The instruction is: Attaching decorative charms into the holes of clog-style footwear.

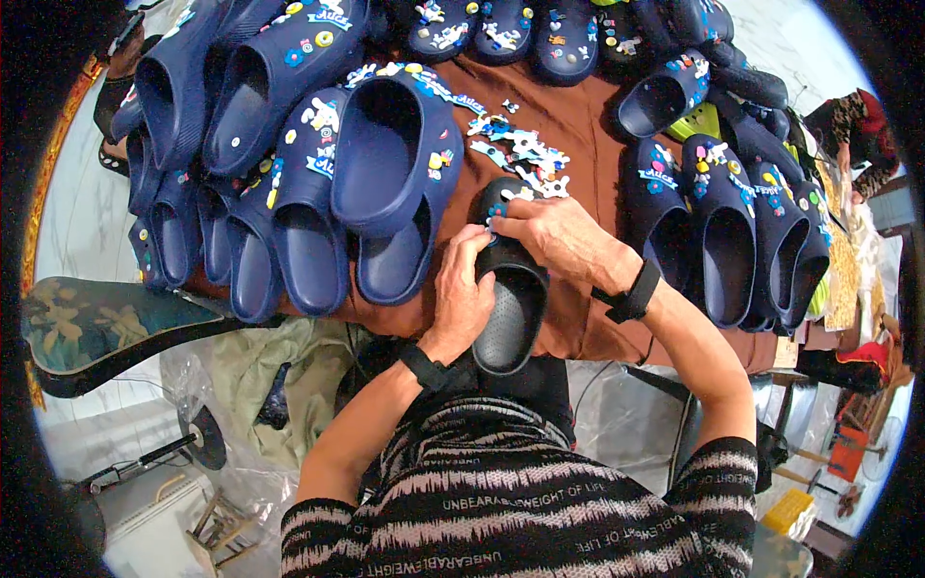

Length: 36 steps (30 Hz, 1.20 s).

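Note:
A black foam clog (509,323) lies at the table's near edge, its open heel toward me. My left hand (459,294) grips its left side, with the thumb by the opening. Over the clog's toe, my right hand (564,236) has its fingers closed at a small blue flower-shaped shoe charm (495,211). How far the charm is set into the clog is hidden by the fingers. Just beyond the toe is a loose heap of white, blue and yellow shoe charms (525,149).
Navy clogs (306,246) with charms are stacked at left, some resting on others. More navy clogs (729,270) stand at right, and a row of clogs (566,48) lies at the far side. Brown cloth (593,178) covers the table. A padded patterned board (116,323) juts out at left.

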Tool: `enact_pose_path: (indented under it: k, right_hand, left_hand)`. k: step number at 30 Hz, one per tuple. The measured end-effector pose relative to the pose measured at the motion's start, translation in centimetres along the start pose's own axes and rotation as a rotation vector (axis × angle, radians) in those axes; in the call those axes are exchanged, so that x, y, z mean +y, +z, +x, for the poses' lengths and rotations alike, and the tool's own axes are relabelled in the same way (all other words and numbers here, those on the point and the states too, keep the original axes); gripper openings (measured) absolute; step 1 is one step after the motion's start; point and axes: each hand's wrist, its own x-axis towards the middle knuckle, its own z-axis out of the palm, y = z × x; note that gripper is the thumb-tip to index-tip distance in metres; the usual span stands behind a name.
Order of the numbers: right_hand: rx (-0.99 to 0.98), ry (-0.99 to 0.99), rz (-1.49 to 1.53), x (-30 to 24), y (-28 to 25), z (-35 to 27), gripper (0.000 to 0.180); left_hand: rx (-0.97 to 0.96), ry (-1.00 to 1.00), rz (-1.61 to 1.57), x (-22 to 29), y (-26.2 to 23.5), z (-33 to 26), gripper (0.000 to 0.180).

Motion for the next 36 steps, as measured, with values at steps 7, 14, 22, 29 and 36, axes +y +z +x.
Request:
enact_pose_path:
  k: [7,14,22,29,36]
  right_hand:
    - [-0.080,-0.057,-0.293,-1.3,0.8,0.1,0.012]
    - [-0.050,0.050,0.037,0.3,0.6,0.0,0.022]
    - [0.260,0.379,0.494,1.5,-0.6,-2.4,0.027]
    - [0.353,0.663,0.804,-2.1,0.1,-7.9,0.034]
    - [0.271,0.711,0.803,-7.4,4.1,-9.6,0.073]
  left_hand:
    - [-0.013,0.030,0.076,-0.3,-0.1,-0.2,0.048]
    - [-0.019,0.032,0.083,-0.3,-0.1,0.0,0.048]
    - [-0.041,-0.063,0.117,0.6,-0.2,0.5,0.063]
    - [-0.224,0.047,0.214,0.5,-1.1,1.9,0.075]
    - [-0.102,-0.022,0.040,-1.2,-1.0,1.6,0.063]
